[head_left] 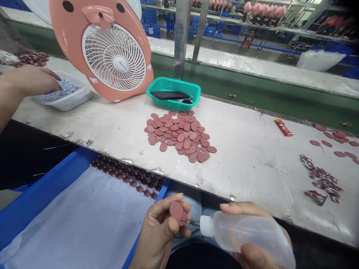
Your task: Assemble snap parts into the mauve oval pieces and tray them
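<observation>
Between thumb and fingers, my left hand (157, 231) pinches a small reddish-brown oval disc (177, 212) with tiny holes near its lower edge. My right hand (252, 239) is wrapped round a translucent squeeze bottle (249, 233) with a white cap, tilted nearly level. Its thin dark nozzle tip (193, 223) meets the disc at one of the holes. A heap of similar oval discs (179, 134) lies on the white worktable (246, 149) beyond my hands. Down at the left, a blue crate (53, 183) holds rows of dark red pieces (131, 177) and a pale sheet (84, 220).
An orange fan (117, 63) stands behind a turquoise basket (174, 91) holding a dark object. At left, another person's hand (30, 80) is over a white tub (67, 95) of small pieces. Rightward lie a red packet (284, 128), small assembled pieces (322, 179) and more loose discs (339, 138).
</observation>
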{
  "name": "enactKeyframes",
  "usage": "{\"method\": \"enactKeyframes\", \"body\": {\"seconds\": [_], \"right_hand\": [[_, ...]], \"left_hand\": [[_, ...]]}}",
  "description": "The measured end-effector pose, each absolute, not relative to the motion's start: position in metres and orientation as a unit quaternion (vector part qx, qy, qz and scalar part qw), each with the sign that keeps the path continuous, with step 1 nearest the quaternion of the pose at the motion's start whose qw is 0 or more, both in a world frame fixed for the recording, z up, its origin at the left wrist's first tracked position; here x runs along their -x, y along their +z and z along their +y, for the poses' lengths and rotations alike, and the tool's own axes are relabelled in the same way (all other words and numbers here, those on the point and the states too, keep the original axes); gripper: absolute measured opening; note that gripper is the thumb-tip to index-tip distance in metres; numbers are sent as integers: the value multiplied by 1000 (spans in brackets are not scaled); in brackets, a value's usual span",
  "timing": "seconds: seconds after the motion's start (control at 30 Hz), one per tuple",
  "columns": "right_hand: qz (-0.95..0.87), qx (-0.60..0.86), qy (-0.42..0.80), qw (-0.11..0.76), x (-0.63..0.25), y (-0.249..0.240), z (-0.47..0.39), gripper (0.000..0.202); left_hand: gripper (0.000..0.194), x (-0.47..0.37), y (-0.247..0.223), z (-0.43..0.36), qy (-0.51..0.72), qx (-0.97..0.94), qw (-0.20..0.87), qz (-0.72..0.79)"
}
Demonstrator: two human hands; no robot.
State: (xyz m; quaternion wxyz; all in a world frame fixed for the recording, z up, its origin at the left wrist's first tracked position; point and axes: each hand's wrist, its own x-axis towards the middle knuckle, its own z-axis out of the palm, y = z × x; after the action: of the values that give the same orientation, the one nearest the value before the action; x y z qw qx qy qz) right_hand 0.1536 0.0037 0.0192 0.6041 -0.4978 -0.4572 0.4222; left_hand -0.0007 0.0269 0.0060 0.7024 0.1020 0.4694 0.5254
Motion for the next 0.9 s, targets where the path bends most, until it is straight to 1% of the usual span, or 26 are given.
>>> {"method": "enactKeyframes", "body": {"seconds": [0.1, 0.23, 0.5, 0.6, 0.73, 0.9], "right_hand": [[-439, 502, 440, 601, -159, 13, 0, 36], [-426, 513, 434, 606, -167, 4, -3, 41], [-418, 529, 431, 600, -154, 22, 4, 34], [-417, 528, 444, 592, -154, 21, 4, 33], [-414, 521, 429, 611, -158, 16, 3, 37], [-408, 525, 409, 625, -156, 20, 7, 34]], "left_hand": [[47, 2, 4, 27, 524, -100, 703, 470], [48, 2, 4, 27, 528, -99, 701, 469], [47, 2, 6, 27, 527, -101, 699, 473], [47, 3, 5, 27, 525, -101, 701, 472], [46, 3, 5, 27, 527, -105, 699, 472], [47, 3, 6, 27, 528, -105, 701, 469]]}}
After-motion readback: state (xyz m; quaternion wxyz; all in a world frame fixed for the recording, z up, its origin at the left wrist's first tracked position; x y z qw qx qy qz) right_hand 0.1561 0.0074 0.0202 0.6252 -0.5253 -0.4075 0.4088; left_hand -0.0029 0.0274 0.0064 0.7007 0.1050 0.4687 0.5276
